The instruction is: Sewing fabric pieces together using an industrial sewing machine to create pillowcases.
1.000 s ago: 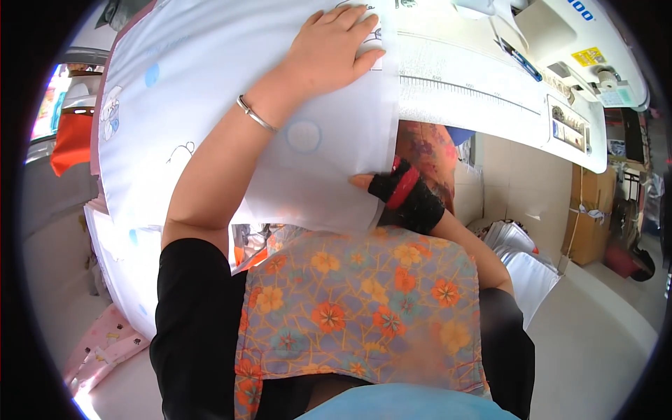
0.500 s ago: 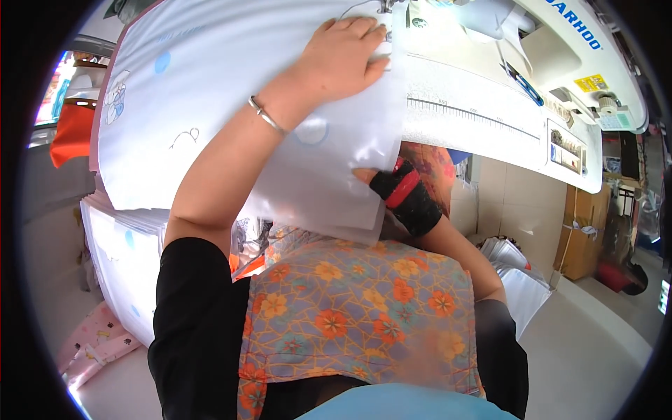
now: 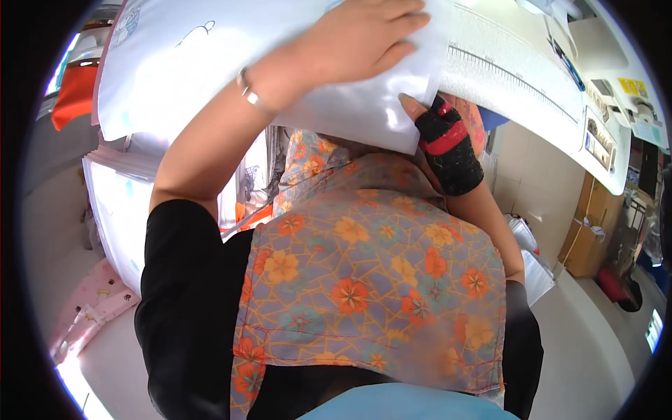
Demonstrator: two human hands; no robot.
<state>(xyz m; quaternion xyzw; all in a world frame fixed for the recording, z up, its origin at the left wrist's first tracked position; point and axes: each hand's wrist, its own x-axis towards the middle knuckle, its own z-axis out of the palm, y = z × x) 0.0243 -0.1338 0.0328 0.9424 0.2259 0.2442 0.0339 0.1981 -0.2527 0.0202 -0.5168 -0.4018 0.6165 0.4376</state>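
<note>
A glossy white sheet [image 3: 231, 77] with printed drawings lies across the machine's bed, its near edge hanging toward my lap. My left hand [image 3: 364, 42] rests palm down over the sheet, its fingers stretched toward the right edge. At the sheet's near right corner is my right hand [image 3: 448, 143], in a black and red wrap. Its thumb lies on top of the sheet and the other fingers are mostly hidden, seemingly pinching the edge from beneath. Just beyond my hands is the white sewing machine bed [image 3: 518, 77], marked with a ruler scale.
Stacked white printed sheets [image 3: 119, 210] stand at my left, above folded pink printed cloth [image 3: 98, 308]. An orange bag [image 3: 73, 98] hangs at the far left. Blue-handled snips [image 3: 565, 63] lie on the machine. A cardboard box [image 3: 591, 224] stands on the right.
The view has shifted. The sheet has slid away from me, its near edge now farther from my body. My left hand now lies closer to that edge; my right hand remains at the corner.
</note>
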